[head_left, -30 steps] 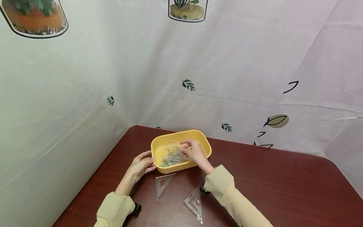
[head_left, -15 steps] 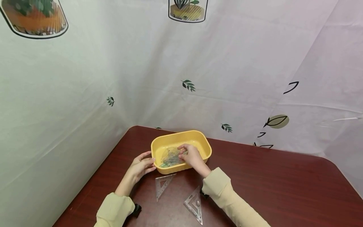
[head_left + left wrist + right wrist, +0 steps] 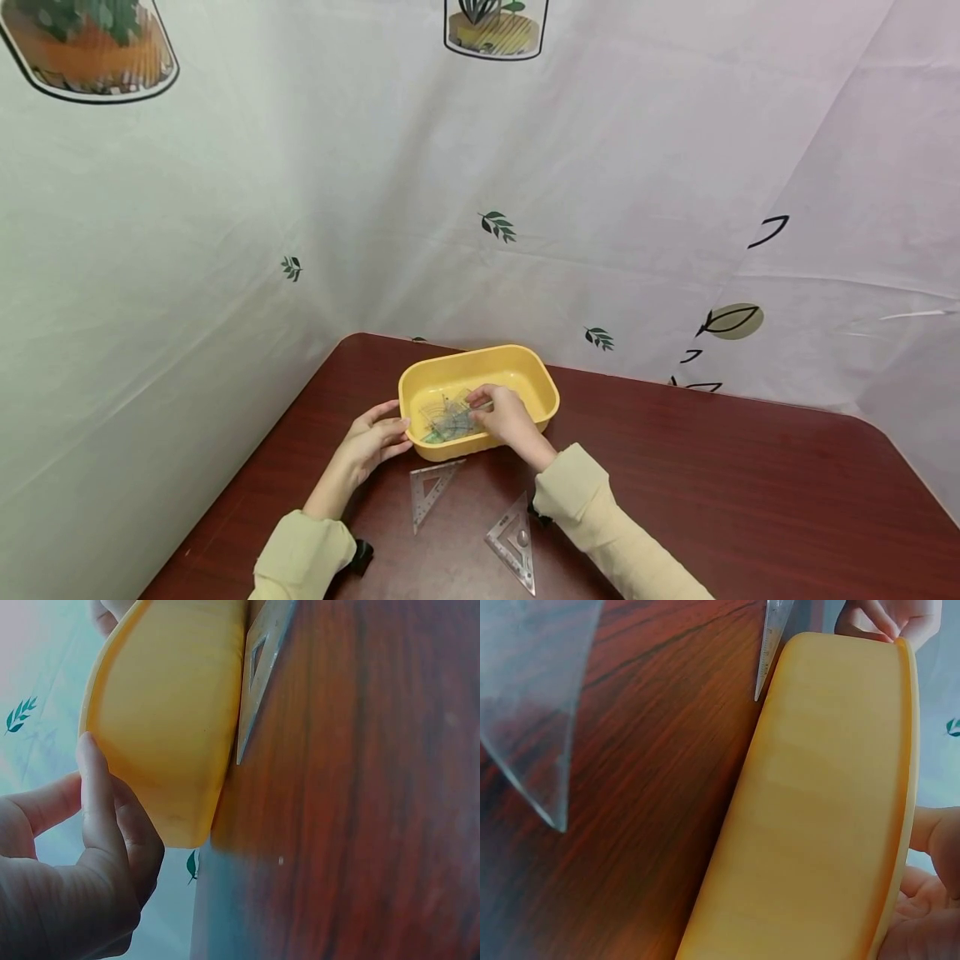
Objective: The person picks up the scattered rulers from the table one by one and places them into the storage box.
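Note:
A yellow plastic bin (image 3: 534,379) stands near the back of the table. My left hand (image 3: 368,438) holds its left end, thumb at the rim and fingers against the outside; the left wrist view shows this grip closely. My right hand (image 3: 508,417) reaches over the front rim, fingers bent among clear plastic drawing tools (image 3: 452,419). A protractor with a curved edge (image 3: 433,408) lies on this pile, just left of the fingertips. I cannot tell whether the right fingers pinch a piece; in the right wrist view, the bin's wall (image 3: 810,802) hides the fingertips.
Two clear set squares lie on the dark red wooden table (image 3: 712,483) before the bin: one (image 3: 420,502) close to its front wall, the other (image 3: 525,560) nearer, beside the right sleeve (image 3: 573,479). A pale patterned cloth (image 3: 637,167) hangs behind and to the left.
My right hand has moved slightly down and left inside the bin. The protractor it held raised has come down onto the pile and shifted left. The left hand and the bin stay put.

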`<action>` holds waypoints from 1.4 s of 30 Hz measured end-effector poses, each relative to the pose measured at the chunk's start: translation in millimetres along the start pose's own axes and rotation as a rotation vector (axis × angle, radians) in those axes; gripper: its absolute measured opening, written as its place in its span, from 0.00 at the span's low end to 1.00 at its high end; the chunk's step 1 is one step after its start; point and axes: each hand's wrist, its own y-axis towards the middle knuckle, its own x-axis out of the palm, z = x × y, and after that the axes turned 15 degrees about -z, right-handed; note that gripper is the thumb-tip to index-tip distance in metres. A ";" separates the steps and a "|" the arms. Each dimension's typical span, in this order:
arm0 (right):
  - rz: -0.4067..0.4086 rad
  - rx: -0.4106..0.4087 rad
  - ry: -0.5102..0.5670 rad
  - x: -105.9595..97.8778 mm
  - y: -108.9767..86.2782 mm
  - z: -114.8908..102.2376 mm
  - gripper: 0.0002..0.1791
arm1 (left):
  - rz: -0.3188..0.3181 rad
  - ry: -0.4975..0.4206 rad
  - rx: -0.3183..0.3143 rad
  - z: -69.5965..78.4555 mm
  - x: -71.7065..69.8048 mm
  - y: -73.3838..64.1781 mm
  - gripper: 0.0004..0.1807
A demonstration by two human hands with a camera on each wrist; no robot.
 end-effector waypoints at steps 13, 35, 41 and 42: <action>0.007 -0.142 -0.044 5.0 -3.6 -0.4 0.12 | -0.007 0.000 0.006 -1.8 -1.5 0.0 0.37; -0.018 -0.305 -0.015 15.6 -29.5 -18.0 0.15 | -0.008 0.003 0.009 -1.6 -1.4 0.1 0.36; -0.068 -0.314 -0.015 19.3 -35.9 -23.8 0.15 | -0.013 0.001 0.007 -1.2 -1.1 0.6 0.36; -0.081 -0.314 -0.011 20.3 -36.5 -24.3 0.15 | -0.014 0.003 0.007 -1.2 -1.1 0.7 0.36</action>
